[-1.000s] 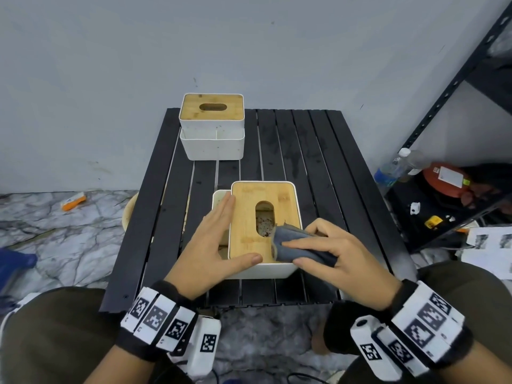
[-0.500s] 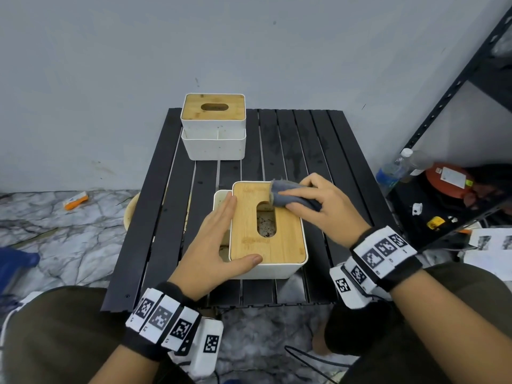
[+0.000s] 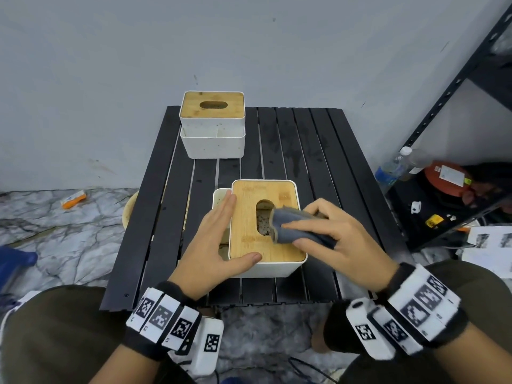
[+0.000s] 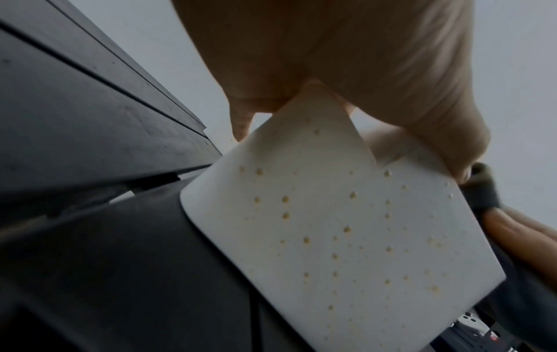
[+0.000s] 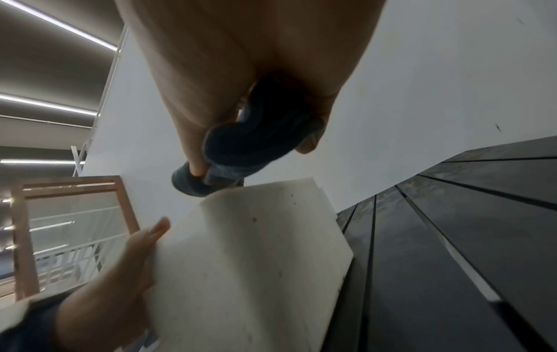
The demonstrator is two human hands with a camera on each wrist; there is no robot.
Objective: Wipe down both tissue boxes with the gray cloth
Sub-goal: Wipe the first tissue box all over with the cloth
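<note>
The work sits in its first half, by the look of it. The right hand [image 3: 340, 239] grips the folded gray cloth [image 3: 293, 227] with fingers curled over it and presses it onto the wooden lid [image 3: 249, 245] of the near tissue box [image 3: 274, 268], just beside the slot [image 3: 263, 217]. The left hand [image 3: 213, 242] lies spread against that box's left side, fingers straight along the edge of the lid and thumb across the near corner, bracing it on the tabletop [image 3: 327, 167].

What is done cannot be read from the lid itself. In the left wrist view the box's white wall [image 4: 346, 238] is dotted with small yellowish spots, so the sides seem not yet wiped. The far tissue box [image 3: 212, 124] stands well apart at the back left of the tabletop, against the wall, with specks on its white front; I judge it untouched and still to do.

Around: an open side tray [image 3: 220, 195] on the near box lies partly under the left fingers and will need the hand lifted to reach. Nothing stands between the two boxes. To the right a black shelf [image 3: 443, 206] holds a water bottle [image 3: 392, 169] and an orange reel [image 3: 446, 177]; papers [image 3: 490, 245] and a small orange item [image 3: 73, 199] lie on the marble floor [image 3: 69, 231].
</note>
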